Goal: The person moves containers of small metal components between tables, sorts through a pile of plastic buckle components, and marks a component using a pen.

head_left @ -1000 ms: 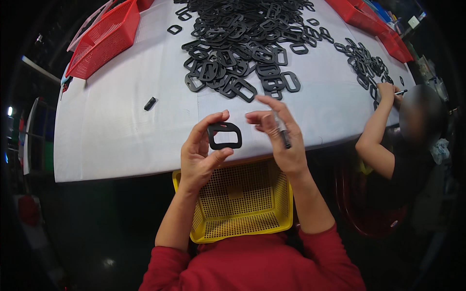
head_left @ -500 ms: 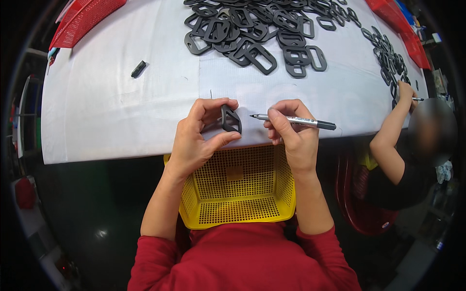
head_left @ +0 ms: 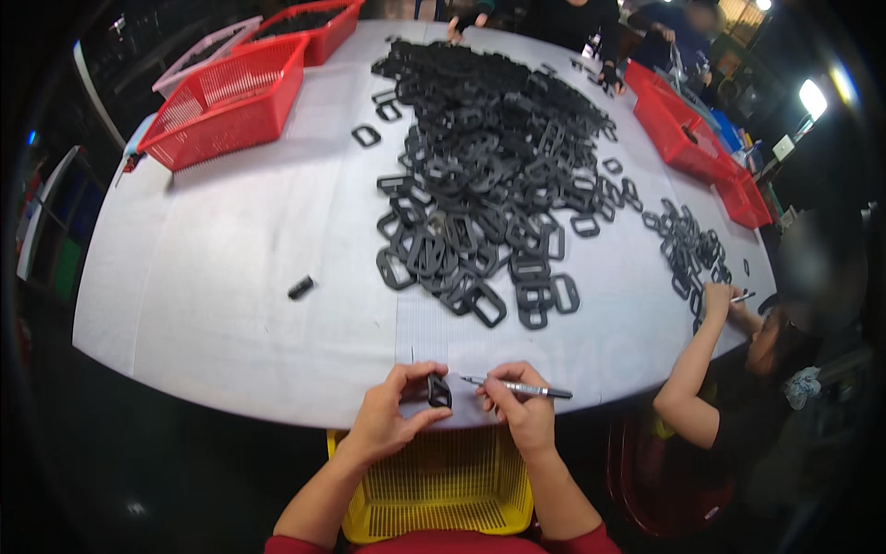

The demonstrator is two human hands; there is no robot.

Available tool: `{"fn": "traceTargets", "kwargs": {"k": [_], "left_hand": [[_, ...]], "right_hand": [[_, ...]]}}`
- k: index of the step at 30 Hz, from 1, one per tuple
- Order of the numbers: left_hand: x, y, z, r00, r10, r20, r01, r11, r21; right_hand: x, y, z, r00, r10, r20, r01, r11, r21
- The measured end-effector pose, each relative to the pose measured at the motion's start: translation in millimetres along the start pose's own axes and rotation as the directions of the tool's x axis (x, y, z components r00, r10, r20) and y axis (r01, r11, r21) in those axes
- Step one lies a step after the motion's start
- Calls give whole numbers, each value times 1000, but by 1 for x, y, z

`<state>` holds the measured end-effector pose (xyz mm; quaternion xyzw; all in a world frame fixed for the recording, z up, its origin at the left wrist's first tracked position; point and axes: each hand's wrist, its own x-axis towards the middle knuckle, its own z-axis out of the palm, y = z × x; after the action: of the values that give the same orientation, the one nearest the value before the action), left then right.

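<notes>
Near the table's front edge, my left hand (head_left: 392, 413) pinches a black plastic buckle (head_left: 440, 391) between thumb and fingers, held up on its edge. My right hand (head_left: 523, 415) grips a grey and black marker pen (head_left: 528, 389), its bare tip pointing left toward the buckle. A small gap separates tip and buckle. Beyond my hands a big heap of similar black buckles (head_left: 480, 166) spreads across the white table (head_left: 212, 323). A small black piece (head_left: 301, 287), maybe the marker's cap, lies to the left.
Below the table edge, between my forearms, sits a yellow plastic basket (head_left: 443, 466). Red baskets (head_left: 226, 111) stand at the far left, more red baskets (head_left: 678, 129) at the right. A co-worker's arm (head_left: 692, 379) reaches a smaller buckle pile (head_left: 688, 245); other people are at the far side.
The view has tilted up, showing the whole heap, far baskets and people, with my hands lower in the picture. Both hands keep the same holds on buckle and marker pen.
</notes>
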<state>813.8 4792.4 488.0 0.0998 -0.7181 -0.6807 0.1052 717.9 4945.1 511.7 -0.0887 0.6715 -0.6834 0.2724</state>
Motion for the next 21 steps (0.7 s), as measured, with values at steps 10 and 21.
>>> {"fn": "traceTargets", "kwargs": {"k": [10, 21], "left_hand": [[85, 21, -105, 787, 480, -387, -184, 782, 595], [275, 50, -386, 369, -487, -791, -336, 724, -603]], "right_hand": [[16, 9, 0, 889, -445, -103, 420, 885, -202], [18, 29, 9, 902, -419, -102, 366, 869, -334]]}}
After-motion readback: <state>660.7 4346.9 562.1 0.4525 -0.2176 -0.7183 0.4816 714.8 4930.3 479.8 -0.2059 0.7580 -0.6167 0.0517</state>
